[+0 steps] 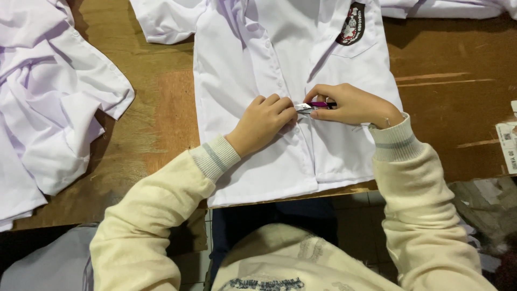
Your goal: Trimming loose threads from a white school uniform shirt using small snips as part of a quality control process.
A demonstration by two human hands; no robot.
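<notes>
A white shirt [334, 145] lies flat on the brown wooden table [447, 124], front placket at centre. Its chest pocket carries a dark shield-shaped badge [351, 23] with red and white. A white paper label [507, 144] sits at the table's right edge. Your left hand [262, 123] presses the placket, fingers curled together. Your right hand [350, 105] pinches small pink-handled snips [314, 105], blades at the placket.

The white shirt [280, 81] is smooth, thin woven cloth with a faint sheen, its chest badge [351, 24] stitched and matt. The snips [315, 105] show bright metal blades and glossy purple plastic grips. The worktop [447, 91] is worn brown wood, scuffed and rough. Sleeve cuffs [215, 157] are ribbed cream knit. At the right edge lies a paper label [508, 145].
</notes>
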